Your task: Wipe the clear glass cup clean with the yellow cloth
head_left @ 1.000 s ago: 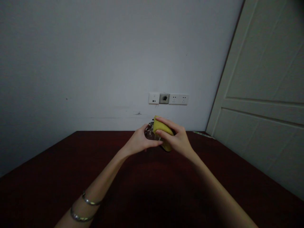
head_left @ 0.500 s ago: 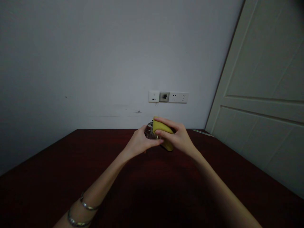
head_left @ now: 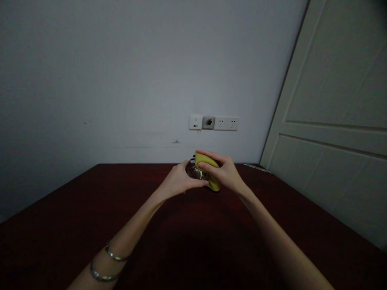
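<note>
Over the dark red table (head_left: pixel 193 229), toward twelve o'clock, the left hand (head_left: pixel 178 180) curls around a clear vessel and the right hand (head_left: pixel 224 168) pinches a yellow cloth (head_left: pixel 215 184) between thumb and fingers. The cloth, at the vessel's three o'clock, looks soft and light, easily gripped by a fold. The clear vessel (head_left: pixel 192 170) seems stiff, slick, perhaps fragile, best cupped around its side; its contents, if any, are indiscernible.

Relative to the wall sockets (head_left: pixel 226 123), the left hand (head_left: pixel 178 180), clear object (head_left: pixel 193 172) and top of the yellow cloth (head_left: pixel 207 160) are found slightly lowered.
</note>
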The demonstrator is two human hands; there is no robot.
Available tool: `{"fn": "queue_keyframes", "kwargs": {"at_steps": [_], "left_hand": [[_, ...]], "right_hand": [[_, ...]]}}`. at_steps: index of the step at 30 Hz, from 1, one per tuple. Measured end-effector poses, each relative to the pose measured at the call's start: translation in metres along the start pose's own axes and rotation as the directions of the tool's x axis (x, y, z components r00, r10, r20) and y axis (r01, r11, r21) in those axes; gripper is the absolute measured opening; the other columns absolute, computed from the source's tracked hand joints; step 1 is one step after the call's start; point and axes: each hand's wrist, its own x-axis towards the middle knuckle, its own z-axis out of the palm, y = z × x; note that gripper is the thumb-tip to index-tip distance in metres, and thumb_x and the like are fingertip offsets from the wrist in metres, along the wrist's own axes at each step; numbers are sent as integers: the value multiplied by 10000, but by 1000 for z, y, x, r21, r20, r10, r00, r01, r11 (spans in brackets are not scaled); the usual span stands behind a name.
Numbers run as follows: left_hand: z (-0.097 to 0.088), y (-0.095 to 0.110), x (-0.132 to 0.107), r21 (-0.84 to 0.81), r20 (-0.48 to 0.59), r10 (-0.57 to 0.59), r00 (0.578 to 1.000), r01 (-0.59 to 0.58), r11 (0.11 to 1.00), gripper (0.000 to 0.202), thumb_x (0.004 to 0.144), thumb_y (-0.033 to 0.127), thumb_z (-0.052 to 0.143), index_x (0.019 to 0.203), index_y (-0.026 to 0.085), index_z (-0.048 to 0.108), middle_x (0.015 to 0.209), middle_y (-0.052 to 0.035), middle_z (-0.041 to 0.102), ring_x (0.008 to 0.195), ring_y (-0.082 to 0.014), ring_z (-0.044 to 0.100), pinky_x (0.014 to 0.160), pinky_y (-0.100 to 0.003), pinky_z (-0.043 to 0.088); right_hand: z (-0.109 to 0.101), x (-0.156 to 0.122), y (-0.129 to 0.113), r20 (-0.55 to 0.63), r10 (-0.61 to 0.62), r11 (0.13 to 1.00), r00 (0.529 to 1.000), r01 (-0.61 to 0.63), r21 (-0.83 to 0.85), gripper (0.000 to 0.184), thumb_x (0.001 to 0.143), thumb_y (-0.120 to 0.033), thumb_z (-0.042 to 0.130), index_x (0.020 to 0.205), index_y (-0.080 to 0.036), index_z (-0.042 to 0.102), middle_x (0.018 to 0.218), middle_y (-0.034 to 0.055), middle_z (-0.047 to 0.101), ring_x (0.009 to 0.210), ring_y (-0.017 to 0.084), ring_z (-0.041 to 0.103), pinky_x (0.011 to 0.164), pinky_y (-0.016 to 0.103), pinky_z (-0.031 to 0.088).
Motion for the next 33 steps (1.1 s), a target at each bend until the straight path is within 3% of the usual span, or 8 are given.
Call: {"fn": "queue_keyframes", "kwargs": {"at_steps": [5,11,16,19,22,26,29,33], "left_hand": [[0,-1,1,-195,129,-6,992,32,980,506,641,460,727,993,141,555,718,7,585,391,-43,438,327,-184,375],[-3,4,-1,-383,202,4,979,75,921,430,685,462,672,932,127,564,711,-9,589,452,-75,506,361,-191,410],[-4,2,-1,-362,218,-9,976,90,928,419,719,465,648,957,132,560,680,1,583,454,-73,514,429,-217,466],[-7,-6,0,-300,264,23,964,60,952,511,720,502,640,1058,137,523,661,4,584,474,-101,547,448,-240,481],[-11,-13,1,-262,334,89,938,1,965,703,633,427,742,1214,166,443,880,-74,647,665,-161,634,540,-261,510],[-11,-12,0,-359,223,197,955,-107,927,1033,505,223,836,1365,219,265,1236,-163,553,1075,-256,592,860,-374,504],[-10,-8,0,-359,152,225,962,-159,920,994,502,172,835,1337,217,298,1307,-161,510,1185,-272,528,971,-427,445],[-10,-9,0,-325,91,217,972,-176,929,819,513,188,835,1216,185,415,1220,-141,581,1105,-266,587,953,-454,458]], "right_hand": [[-9,-4,3,96,-89,995,991,83,63,456,776,-463,627,1188,-269,610,1191,47,643,1083,236,602,951,430,472],[-7,-11,6,242,-277,951,930,302,-72,1027,553,-419,827,1419,-325,282,1440,74,374,1292,280,413,1074,455,350],[-1,-11,12,202,-383,883,901,422,-205,962,637,-374,786,1428,-314,241,1419,86,383,1303,261,388,1095,459,319],[-3,-12,14,194,-365,895,911,401,-197,922,633,-342,790,1409,-305,294,1387,85,428,1262,265,437,1073,461,351],[-6,-13,14,153,-306,935,940,327,-140,896,626,-321,792,1396,-292,334,1383,86,442,1253,270,453,1072,463,352],[-3,-13,13,60,-179,984,982,177,38,921,592,-330,811,1388,-278,350,1377,85,461,1241,258,476,1061,438,380],[0,-11,11,58,-101,987,993,93,130,916,594,-341,804,1387,-275,349,1316,82,521,1185,247,530,1023,431,427],[2,-11,7,83,-67,990,994,55,131,893,626,-354,779,1394,-276,332,1306,86,521,1171,247,538,1015,435,428]]}}
